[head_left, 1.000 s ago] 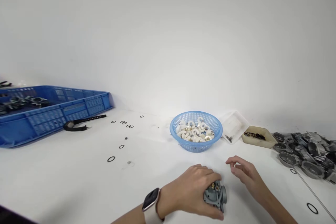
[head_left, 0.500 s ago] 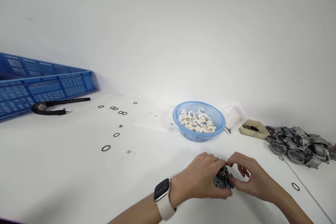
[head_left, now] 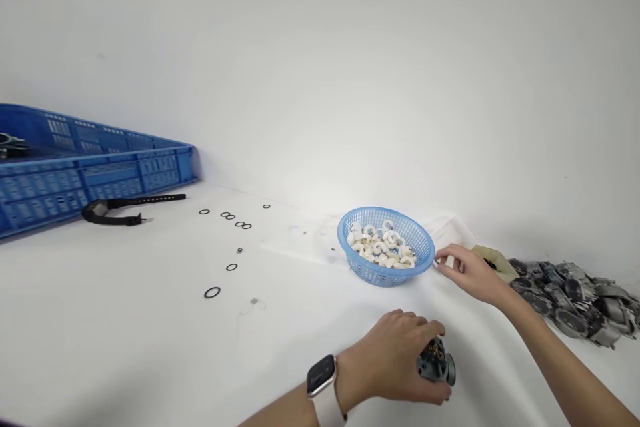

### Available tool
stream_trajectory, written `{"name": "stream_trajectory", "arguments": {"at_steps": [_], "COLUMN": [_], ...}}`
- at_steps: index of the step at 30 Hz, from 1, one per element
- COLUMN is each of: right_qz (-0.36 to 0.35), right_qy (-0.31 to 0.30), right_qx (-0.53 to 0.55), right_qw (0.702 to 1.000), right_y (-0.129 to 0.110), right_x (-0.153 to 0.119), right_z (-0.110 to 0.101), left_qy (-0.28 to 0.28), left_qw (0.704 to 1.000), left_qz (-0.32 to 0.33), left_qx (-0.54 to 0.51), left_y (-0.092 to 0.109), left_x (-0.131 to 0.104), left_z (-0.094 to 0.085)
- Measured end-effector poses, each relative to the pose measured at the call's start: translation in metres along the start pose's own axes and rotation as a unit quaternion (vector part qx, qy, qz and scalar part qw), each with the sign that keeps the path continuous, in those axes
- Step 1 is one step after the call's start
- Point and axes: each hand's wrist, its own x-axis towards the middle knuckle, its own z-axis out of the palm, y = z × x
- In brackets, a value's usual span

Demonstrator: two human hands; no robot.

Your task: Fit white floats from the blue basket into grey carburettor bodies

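My left hand [head_left: 400,357] is closed around a grey metal carburetor body [head_left: 434,361], with small brass parts showing on its upward face and a round flange to the right. My right hand [head_left: 473,271] has reached to the near corner of the white plastic tray [head_left: 450,232], beside the blue basket's rim. Its thumb and forefinger come together there in a pinch; a small dark bit shows at the fingertips, too small to name. White C-shaped floats [head_left: 383,247] fill the bottom of the round blue basket [head_left: 377,275].
Grey metal carburetor parts [head_left: 575,300] lie heaped at the right, by a cream tray [head_left: 505,263]. Black rubber rings [head_left: 212,292] are scattered left of centre. A black-strapped watch [head_left: 115,211] lies before the large blue crate [head_left: 110,173].
My right hand has left the carburetor body and moved up and away to the white tray's corner. My left hand keeps hold of the carburetor body. The view has shifted slightly.
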Motion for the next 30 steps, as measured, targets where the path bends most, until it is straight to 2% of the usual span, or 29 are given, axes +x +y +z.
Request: {"name": "stream_trajectory", "arguments": {"at_steps": [3, 7, 11, 14, 19, 24, 27, 29, 30], "right_qz": [-0.011, -0.036, -0.030, -0.022, -0.034, -0.102, -0.140, -0.200, -0.236], "right_qy": [-0.027, -0.113, -0.169, -0.169, -0.081, 0.024, 0.078, 0.134, 0.162], "right_qx": [-0.044, -0.114, -0.165, -0.177, -0.166, -0.137, -0.138, -0.168, -0.193], "right_qw": [0.999, 0.986, 0.971, 0.969, 0.982, 0.985, 0.977, 0.956, 0.939], "right_y": [-0.002, -0.013, -0.019, -0.019, -0.022, -0.034, -0.043, -0.052, -0.057], "right_x": [0.048, 0.094, 0.115, 0.119, 0.109, 0.067, 0.026, 0.001, -0.011], "right_z": [0.004, 0.022, 0.044, 0.049, 0.028, -0.007, -0.021, -0.026, -0.027], "left_qy": [-0.003, 0.001, -0.013, -0.010, 0.013, 0.098, 0.153, 0.155, 0.138], "left_qw": [1.000, 1.000, 1.000, 1.000, 1.000, 0.981, 0.942, 0.895, 0.870], "left_qz": [0.001, 0.004, 0.015, 0.020, -0.010, -0.110, -0.143, -0.160, -0.164], "left_qx": [0.004, -0.004, 0.019, 0.016, -0.011, -0.125, -0.262, -0.386, -0.444], "left_y": [-0.002, -0.006, -0.011, -0.011, -0.004, -0.001, -0.001, -0.001, -0.001], "left_x": [0.000, 0.000, 0.001, 0.001, 0.000, 0.004, 0.009, 0.010, 0.010], "left_z": [0.003, 0.007, 0.010, 0.011, 0.009, -0.002, -0.013, -0.021, -0.025]}}
